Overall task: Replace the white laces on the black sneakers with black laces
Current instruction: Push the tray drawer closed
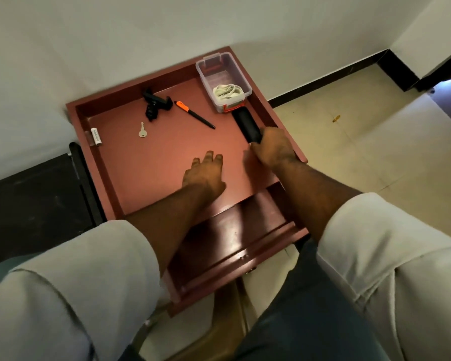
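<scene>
I see the white laces (228,91) bundled in the clear box (206,74) at the drawer's (146,162) far right corner, well beyond my fingers. My right hand (272,149) grips a black cylinder (246,126) beside the right edge; my left hand (205,173) lies flat, fingers spread, on the drawer floor.

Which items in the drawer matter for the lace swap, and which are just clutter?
Job-related:
clear box holding white laces
black case, gripped by the right hand; contents not visible

Lying about:
key
pen
black clamp mount
white battery

The left hand rests on the drawer floor.
</scene>
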